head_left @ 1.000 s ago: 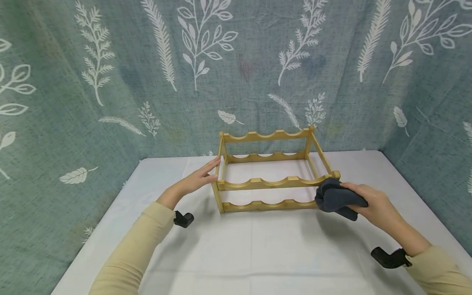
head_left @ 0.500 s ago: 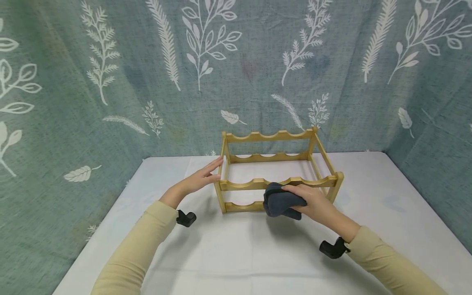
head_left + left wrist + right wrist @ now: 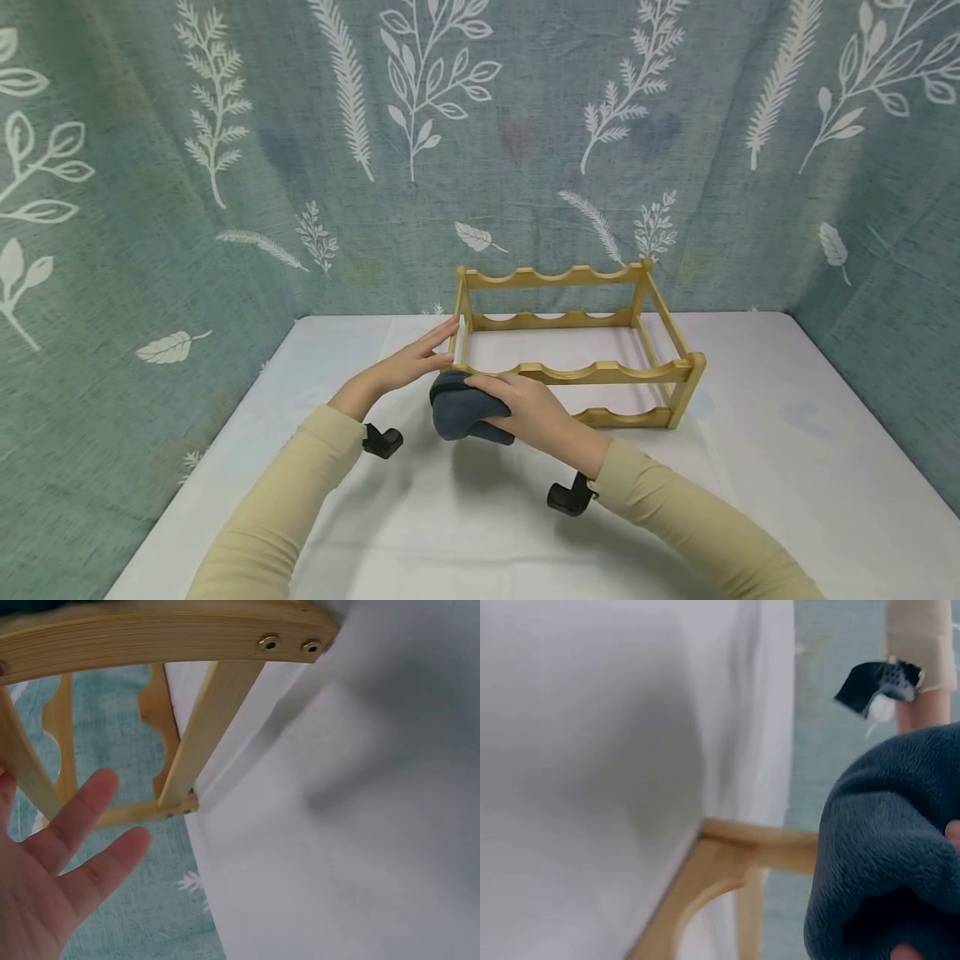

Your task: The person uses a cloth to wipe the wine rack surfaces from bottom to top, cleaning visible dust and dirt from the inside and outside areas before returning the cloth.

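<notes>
The right hand grasps a folded dark blue cloth, its digits pressed on it from above and below so that the bundle is pinched between them. That cloth sits at the front left corner of the wooden rack, in front of it and hiding it from the head camera; how firmly the two touch cannot be told. The left hand grasps nothing — its fingers are straight and spread, the tips against the rack's left side, while in the left wrist view two digits stand free of the wood.

Seen close, the cloth has a soft, plush pile and is doubled over into thick, rounded folds around a dark hollow. The rack is pale, yellowish wood with visible grain — wavy, scalloped rails at front and back on two levels, joined by straight side bars and fixed with round metal fasteners. It stands upright on a table with a smooth white covering. Behind hangs a woven-looking grey-green curtain printed with white leaves and sprigs. Both sleeves are plain beige fabric, with small black devices at the wrists
</notes>
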{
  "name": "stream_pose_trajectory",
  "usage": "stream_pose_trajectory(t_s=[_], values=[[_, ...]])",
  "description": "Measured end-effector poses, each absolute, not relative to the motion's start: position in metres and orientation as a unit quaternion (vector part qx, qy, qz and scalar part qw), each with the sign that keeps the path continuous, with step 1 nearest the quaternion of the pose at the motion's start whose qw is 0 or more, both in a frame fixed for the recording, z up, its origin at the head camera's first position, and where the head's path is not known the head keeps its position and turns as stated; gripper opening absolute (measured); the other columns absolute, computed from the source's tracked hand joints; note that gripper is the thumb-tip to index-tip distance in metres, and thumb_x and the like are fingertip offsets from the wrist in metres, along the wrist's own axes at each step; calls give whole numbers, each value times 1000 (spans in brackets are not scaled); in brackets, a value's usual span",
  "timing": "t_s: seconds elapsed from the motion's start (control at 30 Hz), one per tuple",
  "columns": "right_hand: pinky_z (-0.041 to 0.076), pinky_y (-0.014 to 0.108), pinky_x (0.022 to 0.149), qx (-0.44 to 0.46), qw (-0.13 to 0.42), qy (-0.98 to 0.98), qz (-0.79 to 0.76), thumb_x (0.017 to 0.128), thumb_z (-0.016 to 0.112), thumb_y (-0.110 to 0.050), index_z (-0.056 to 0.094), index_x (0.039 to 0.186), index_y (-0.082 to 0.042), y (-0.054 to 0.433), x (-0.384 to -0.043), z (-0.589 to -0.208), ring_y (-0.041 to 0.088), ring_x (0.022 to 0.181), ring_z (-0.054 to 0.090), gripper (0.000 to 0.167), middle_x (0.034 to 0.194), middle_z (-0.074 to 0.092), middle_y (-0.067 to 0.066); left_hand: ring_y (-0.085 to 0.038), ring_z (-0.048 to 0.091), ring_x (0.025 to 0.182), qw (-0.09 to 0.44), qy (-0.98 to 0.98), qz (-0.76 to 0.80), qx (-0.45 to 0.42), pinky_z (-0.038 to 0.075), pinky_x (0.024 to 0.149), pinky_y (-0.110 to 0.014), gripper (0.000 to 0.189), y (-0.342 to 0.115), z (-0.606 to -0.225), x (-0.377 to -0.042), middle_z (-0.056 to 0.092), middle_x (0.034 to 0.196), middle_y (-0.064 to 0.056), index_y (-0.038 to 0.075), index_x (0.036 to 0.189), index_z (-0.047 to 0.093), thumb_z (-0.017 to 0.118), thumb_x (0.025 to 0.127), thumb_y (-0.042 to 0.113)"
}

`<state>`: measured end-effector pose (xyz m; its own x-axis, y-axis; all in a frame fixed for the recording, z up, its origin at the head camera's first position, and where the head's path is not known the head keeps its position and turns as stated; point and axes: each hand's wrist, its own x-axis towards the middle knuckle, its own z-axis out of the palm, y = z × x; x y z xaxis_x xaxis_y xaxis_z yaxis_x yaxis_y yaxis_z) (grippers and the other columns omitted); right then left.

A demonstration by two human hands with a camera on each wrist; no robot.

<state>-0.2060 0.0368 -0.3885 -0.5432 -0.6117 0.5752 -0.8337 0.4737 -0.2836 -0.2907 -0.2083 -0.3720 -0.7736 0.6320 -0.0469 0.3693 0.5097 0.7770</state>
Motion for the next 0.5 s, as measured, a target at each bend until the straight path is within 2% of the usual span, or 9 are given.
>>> stream_pose_trajectory(t_s=[0.17,0.3,0.5], values=[[50,30,82,431,170,-828,316,77,73,-13,56,125,-10,26,-206,-381,22,97,63,51,108,65,12,-26,-6,141,175,856,391,290,15,106,-58,57,-208,-370,-292,-7,154,-2,21,149,7,36,100,22],[50,31,84,411,129,-853,295,78,72,-16,55,126,-11,19,-209,-392,23,101,61,51,112,63,11,-26,-7,141,177,857,388,289,12,107,-59,58,-209,-370,-292,-8,154,-1,22,149,6,36,100,25],[52,29,74,394,66,-894,204,78,73,-21,55,125,-16,12,-212,-424,21,90,64,51,103,66,8,-26,-6,141,176,852,394,297,12,107,-58,59,-209,-371,-292,-7,154,-1,21,149,7,37,99,30]])
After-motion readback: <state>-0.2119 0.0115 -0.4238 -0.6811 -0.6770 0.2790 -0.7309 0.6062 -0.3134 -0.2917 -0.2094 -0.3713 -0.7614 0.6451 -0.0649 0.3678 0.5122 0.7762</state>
